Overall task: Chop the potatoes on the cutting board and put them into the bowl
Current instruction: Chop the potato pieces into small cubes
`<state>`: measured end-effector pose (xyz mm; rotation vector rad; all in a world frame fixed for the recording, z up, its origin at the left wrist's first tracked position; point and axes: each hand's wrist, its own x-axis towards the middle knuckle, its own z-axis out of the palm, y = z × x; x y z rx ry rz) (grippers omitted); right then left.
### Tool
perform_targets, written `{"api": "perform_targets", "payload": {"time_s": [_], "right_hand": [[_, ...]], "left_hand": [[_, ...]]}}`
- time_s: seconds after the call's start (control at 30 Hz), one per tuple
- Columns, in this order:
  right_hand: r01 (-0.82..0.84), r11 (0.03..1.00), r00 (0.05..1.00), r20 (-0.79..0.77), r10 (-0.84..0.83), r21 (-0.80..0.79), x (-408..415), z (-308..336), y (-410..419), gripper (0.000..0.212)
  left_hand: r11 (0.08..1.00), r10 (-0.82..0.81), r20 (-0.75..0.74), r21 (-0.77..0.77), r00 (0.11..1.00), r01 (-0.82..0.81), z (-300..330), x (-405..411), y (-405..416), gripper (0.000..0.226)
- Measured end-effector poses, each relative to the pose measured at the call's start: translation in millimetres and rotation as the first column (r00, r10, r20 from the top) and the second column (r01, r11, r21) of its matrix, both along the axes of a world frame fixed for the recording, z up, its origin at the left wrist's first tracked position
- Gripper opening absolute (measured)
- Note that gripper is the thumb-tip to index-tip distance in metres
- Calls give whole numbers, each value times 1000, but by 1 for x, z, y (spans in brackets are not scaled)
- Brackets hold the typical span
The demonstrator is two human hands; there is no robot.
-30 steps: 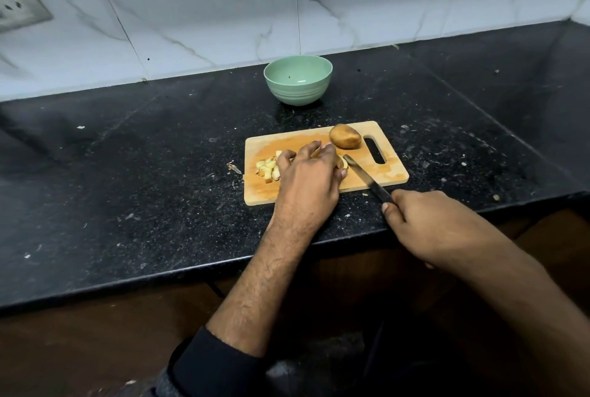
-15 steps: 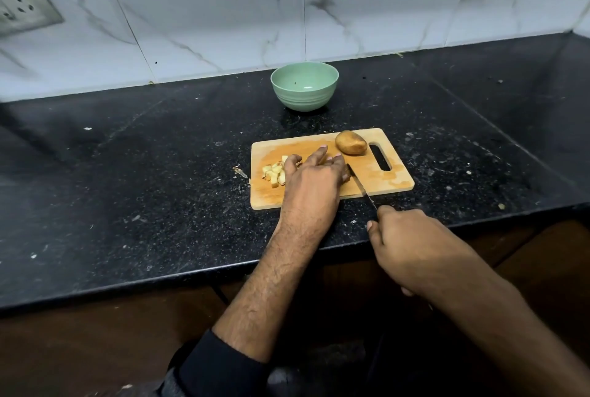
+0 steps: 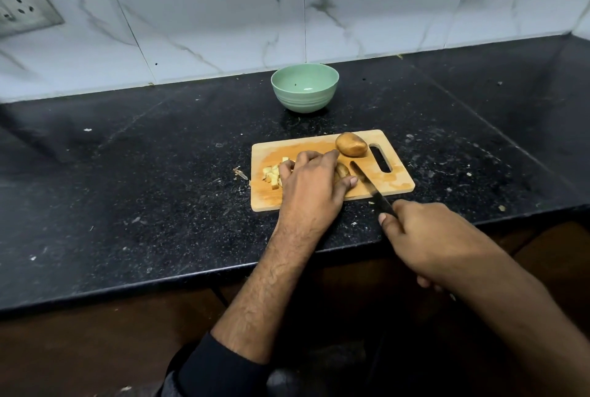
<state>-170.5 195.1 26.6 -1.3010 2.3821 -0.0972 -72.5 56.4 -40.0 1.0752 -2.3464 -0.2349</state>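
Note:
A wooden cutting board (image 3: 396, 178) lies on the black counter. My left hand (image 3: 311, 187) presses down on a partly cut potato (image 3: 342, 170), of which only a brown end shows. A knife (image 3: 367, 184) is gripped in my right hand (image 3: 421, 237), its blade lying on the board just right of that potato. A whole potato (image 3: 351, 144) sits at the board's back, beside the handle slot. Several chopped potato pieces (image 3: 272, 174) lie left of my left hand. The green bowl (image 3: 305, 87) stands behind the board and looks empty.
The black counter (image 3: 143, 173) is speckled with crumbs; a small peel scrap (image 3: 240, 173) lies left of the board. A white marble-tiled wall (image 3: 223, 13) rises behind, with a socket plate (image 3: 19, 7) at the far left. The counter's front edge runs under my forearms.
The knife blade has shifted slightly on the board beside the held potato, and my right hand has moved with it. My left hand stays on the potato. The view has dropped a little.

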Motion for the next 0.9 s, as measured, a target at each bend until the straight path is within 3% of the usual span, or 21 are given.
{"api": "perform_targets", "payload": {"time_s": [0.27, 0.53, 0.9], "right_hand": [[-8, 995, 996, 85, 16, -99, 3, 2, -11, 34], [-39, 998, 999, 27, 40, -47, -2, 1, -19, 32], [-79, 997, 994, 69, 79, 4, -7, 8, -29, 31]], "left_hand": [[994, 11, -105, 113, 994, 1, -6, 0, -11, 33], [994, 26, -100, 109, 995, -15, -6, -2, -13, 22], [989, 24, -111, 145, 994, -8, -4, -2, -14, 10]]}}
